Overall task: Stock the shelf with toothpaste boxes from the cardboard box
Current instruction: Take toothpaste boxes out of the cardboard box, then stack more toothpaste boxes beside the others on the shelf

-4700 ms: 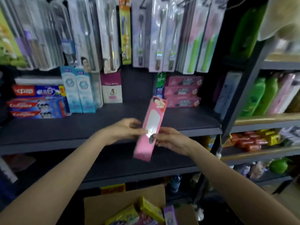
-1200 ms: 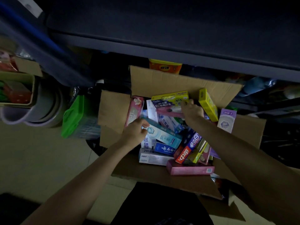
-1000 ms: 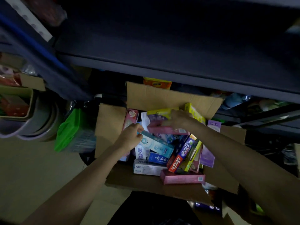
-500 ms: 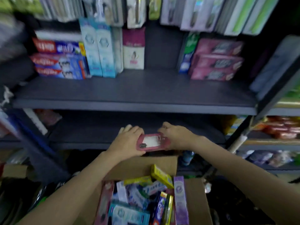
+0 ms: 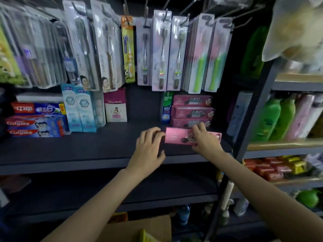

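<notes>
A pink toothpaste box [image 5: 176, 137] lies lengthwise over the dark shelf [image 5: 87, 147], in front of a stack of three matching pink boxes [image 5: 192, 111]. My right hand [image 5: 204, 138] grips its middle from above. My left hand [image 5: 148, 145] touches the box's left end with its fingertips, fingers spread. The cardboard box [image 5: 139, 227] shows at the bottom edge, with a yellow box [image 5: 146, 236] peeking out of it.
Colgate boxes [image 5: 35, 126] and upright blue-white boxes [image 5: 80, 109] stand on the shelf's left side; a pink-white pack [image 5: 115, 107] stands mid-shelf. Toothbrush packs [image 5: 162, 49] hang above. A metal upright [image 5: 251, 119] divides off shelves with green bottles [image 5: 276, 117] on the right.
My hands dug in the cardboard box, took out a pink toothpaste box, and lifted it up to the shelf in front of the pink stack. My view rose from the box to the shelf.
</notes>
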Demonstrator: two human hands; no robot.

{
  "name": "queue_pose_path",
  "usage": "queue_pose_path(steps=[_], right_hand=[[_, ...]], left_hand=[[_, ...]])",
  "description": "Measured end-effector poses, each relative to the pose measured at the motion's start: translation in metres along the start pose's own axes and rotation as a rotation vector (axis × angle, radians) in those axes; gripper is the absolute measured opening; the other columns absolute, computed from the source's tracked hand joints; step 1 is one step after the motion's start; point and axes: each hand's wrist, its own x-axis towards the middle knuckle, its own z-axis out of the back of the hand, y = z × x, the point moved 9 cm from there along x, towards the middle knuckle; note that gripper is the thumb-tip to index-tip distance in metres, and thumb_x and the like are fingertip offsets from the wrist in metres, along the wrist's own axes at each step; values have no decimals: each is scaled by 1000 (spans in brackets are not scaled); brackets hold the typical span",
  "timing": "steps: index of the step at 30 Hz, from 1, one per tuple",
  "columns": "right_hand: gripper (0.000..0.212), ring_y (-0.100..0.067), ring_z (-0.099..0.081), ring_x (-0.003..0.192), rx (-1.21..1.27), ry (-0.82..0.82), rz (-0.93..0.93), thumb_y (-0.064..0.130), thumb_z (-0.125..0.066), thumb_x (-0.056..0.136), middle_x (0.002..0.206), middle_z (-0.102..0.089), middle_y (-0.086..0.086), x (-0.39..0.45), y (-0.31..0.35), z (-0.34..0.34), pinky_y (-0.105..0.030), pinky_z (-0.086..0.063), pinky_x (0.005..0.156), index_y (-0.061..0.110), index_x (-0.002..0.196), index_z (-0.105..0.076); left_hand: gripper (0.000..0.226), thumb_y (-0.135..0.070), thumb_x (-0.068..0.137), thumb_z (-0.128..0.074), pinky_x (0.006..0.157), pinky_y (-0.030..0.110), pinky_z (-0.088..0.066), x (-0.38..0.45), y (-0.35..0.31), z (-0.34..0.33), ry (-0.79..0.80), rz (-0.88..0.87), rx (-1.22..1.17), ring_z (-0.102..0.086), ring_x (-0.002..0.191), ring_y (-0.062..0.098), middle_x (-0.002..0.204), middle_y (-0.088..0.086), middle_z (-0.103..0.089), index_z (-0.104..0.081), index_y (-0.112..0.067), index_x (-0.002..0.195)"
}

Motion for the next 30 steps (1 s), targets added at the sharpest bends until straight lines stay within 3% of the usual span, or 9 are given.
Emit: queue_pose_path(steps=[3, 10, 15, 20, 24, 26, 28, 30], right_hand=[[55, -36, -60, 96, 1, 62, -70, 6, -62, 82, 135, -27, -14, 21, -27, -28, -36, -41, 60, 7, 127, -31], [60, -29, -64, 98, -105, 76, -100, 0, -58, 85, 141, -25, -17, 75, -54, -64, -31, -42, 63, 6, 135, -25], [64, -39, -59, 106, -54, 114, -97, -11, -49, 86, 145, -17, -21, 107, -57, -82, -38, -46, 73, 1, 140, -19], [64, -37, -53, 116, -28, 171, -107, -8, -48, 87, 150, -9, -23, 125, -63, -103, -40, -46, 88, -4, 141, -15], [74, -38, -37, 131, 67, 221, -111, -3, -46, 87, 155, 6, -21, 125, -65, -116, -40, -44, 97, -6, 146, -2], [75, -43, -42, 125, 113, 106, -54, -3, -45, 86, 155, 5, -20, 115, -50, -102, -44, -48, 84, -4, 147, -2], [61, -47, -54, 103, 240, -116, 39, 0, -42, 84, 150, -16, -23, 89, -18, -75, -44, -49, 68, -3, 143, -24], [43, -40, -55, 90, 461, -333, 231, 8, -38, 81, 129, -44, -24, 50, 28, -52, -45, -51, 67, -3, 122, -49]], left_hand=[[46, -14, 83, -57, 99, 35, -31, -3, 13, -19, 93, 72, 17, -34, 123, 24, 135, 6, -36, -46, -13, 128], [44, -21, 92, -42, 101, 23, -21, 9, 39, -43, 210, 145, 113, -21, 127, 13, 140, -4, -21, -32, -23, 135], [46, -19, 91, -43, 101, 26, -24, 21, 51, -57, 213, 165, 138, -26, 126, 16, 140, -2, -24, -34, -20, 135], [45, -16, 89, -46, 99, 28, -28, 20, 54, -78, 217, 166, 98, -30, 123, 18, 138, -1, -28, -38, -18, 133], [37, -4, 79, -57, 88, 33, -44, -2, 50, -78, 118, 129, -36, -49, 104, 21, 120, 5, -47, -54, -11, 115], [32, -1, 81, -54, 86, 21, -40, -25, 47, -74, 93, 121, -112, -48, 100, 15, 116, 3, -49, -56, -10, 111], [28, -1, 83, -50, 86, 20, -38, -60, 48, -77, 105, 145, -165, -46, 100, 11, 114, 3, -49, -57, -8, 109], [27, -5, 84, -45, 82, 22, -41, -101, 59, -91, 159, 217, -205, -49, 100, 12, 112, 3, -50, -57, -9, 108]])
